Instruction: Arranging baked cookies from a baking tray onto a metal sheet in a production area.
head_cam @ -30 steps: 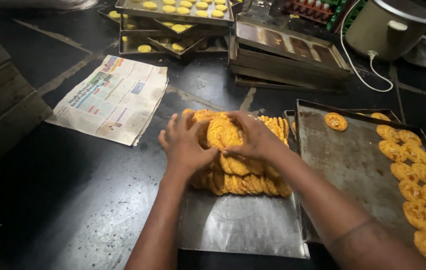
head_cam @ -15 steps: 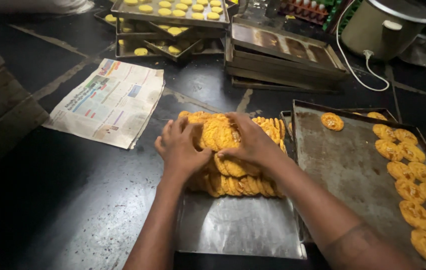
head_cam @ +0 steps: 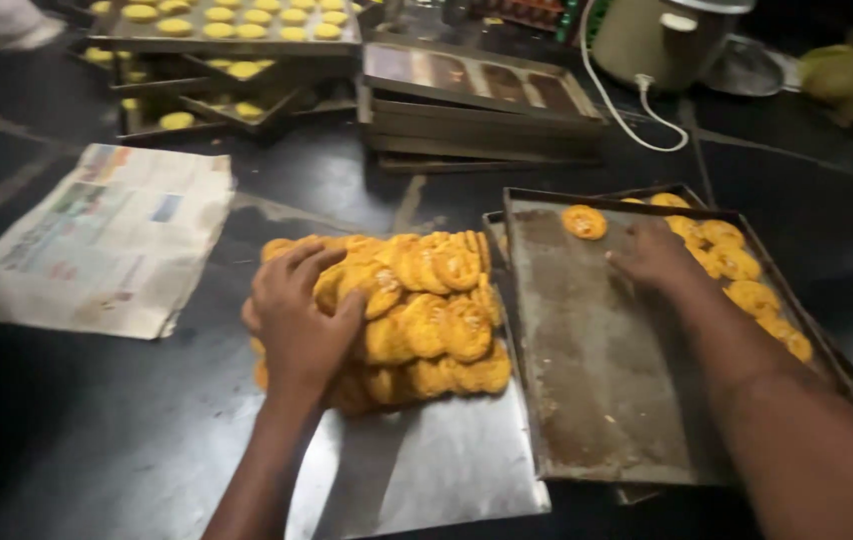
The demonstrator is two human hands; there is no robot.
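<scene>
Looking down from my head camera, my left hand [head_cam: 297, 315] lies flat with fingers spread against the left side of the heap of orange spiral snacks [head_cam: 417, 310], pressing on it rather than gripping any one piece. The heap sits on a shiny metal sheet [head_cam: 447, 465] on the dark floor. My right hand [head_cam: 652, 255] is out over the dark baking tray [head_cam: 597, 390] just beside the sheet, palm down at the row of snacks [head_cam: 737, 265] along the tray's far right edge; I cannot tell whether its fingers are closed on one. A single snack [head_cam: 584, 221] lies near the tray's top edge. A folded newspaper [head_cam: 107, 235] lies to the left, stacked trays [head_cam: 477, 100] lie beyond, and a cream cooker [head_cam: 667, 35] stands top right.
</scene>
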